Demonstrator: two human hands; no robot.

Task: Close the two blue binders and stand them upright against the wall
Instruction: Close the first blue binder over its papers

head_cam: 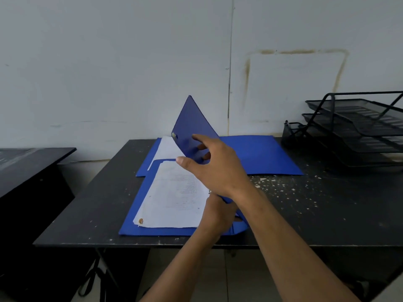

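Note:
Two blue binders lie on a black desk (87, 203). The near binder (135, 223) holds white printed sheets (174, 199), and its right cover (192, 125) is raised almost upright, tilting left over the pages. My right hand (218, 168) pinches that cover's lower edge between thumb and fingers. My left hand (218, 216) rests at the binder's spine near the front edge, partly hidden under my right forearm. The far binder (261, 155) lies flat and open by the wall (109, 73), with white paper (168, 149) on its left half.
A black mesh stacking tray rack (357, 127) stands at the desk's back right corner. White paint flecks (277, 186) dot the desk's right side. A second dark table (28, 162) sits lower at the left.

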